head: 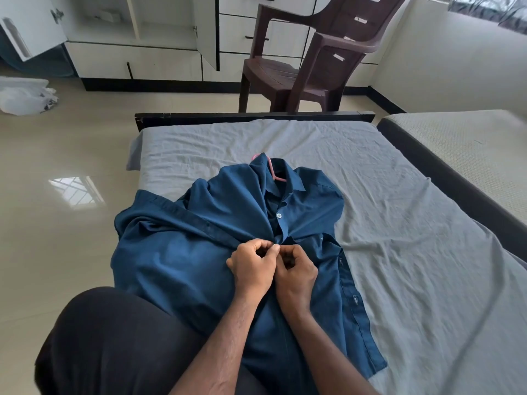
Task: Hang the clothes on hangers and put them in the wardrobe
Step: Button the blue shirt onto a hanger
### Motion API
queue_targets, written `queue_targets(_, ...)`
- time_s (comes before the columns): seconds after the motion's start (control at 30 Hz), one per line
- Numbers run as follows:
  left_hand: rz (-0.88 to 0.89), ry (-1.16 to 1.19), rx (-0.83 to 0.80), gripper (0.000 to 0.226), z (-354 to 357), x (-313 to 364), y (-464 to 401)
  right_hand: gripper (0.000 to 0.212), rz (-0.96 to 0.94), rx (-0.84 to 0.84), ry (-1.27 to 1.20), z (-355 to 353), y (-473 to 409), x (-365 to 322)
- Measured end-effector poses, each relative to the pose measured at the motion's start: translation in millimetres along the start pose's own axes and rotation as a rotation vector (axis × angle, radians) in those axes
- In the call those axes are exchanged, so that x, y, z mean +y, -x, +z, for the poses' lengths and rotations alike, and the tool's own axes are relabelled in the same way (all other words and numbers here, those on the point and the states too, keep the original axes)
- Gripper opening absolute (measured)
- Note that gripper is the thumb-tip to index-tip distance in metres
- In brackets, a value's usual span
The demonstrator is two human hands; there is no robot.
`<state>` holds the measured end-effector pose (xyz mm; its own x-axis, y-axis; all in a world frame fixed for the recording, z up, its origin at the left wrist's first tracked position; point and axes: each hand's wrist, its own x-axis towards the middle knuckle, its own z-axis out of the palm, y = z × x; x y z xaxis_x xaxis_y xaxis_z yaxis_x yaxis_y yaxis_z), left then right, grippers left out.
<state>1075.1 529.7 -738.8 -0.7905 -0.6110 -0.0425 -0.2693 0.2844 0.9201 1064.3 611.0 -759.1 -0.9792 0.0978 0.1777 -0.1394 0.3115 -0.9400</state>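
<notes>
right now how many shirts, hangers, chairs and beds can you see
shirt: 1, blue, on the near bed, both hands on it
hanger: 1, pink, inside its collar
chair: 1, brown
beds: 2, near bed, second bed
total: 5

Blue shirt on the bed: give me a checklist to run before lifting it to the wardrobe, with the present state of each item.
1. Hanger inside the collar: ok, the pink hanger shows at the neck of the blue shirt.
2. Upper button fastened: ok, one white button is closed.
3. Next button down: cannot tell, left hand and right hand pinch the placket there.
4. Lower placket: not ok, it lies open.
5. Hanger shoulders seated: cannot tell, cloth hides them.
6. Wardrobe door open: ok.
</notes>
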Motion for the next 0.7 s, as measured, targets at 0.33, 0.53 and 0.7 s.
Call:
queue_targets(0.33,-0.054,-0.037,-0.037,0.035,2.7,-4.4,-7.5,0.007,0.119,-0.182,-0.25,-11.6,-7.8,-0.3)
queue_targets(0.53,0.242,-0.243,-0.036,0.008,-4.4,-7.3,-12.8,0.008,0.287,-0.311,-0.39,-15.5,-25.8,-9.8)
queue_targets(0.7,0.321,-0.367,0.113,0.022,-35.0,-11.9,-36.4,0.026,-0.029,-0.29,-0.005,-28.0,-44.2,-24.6)
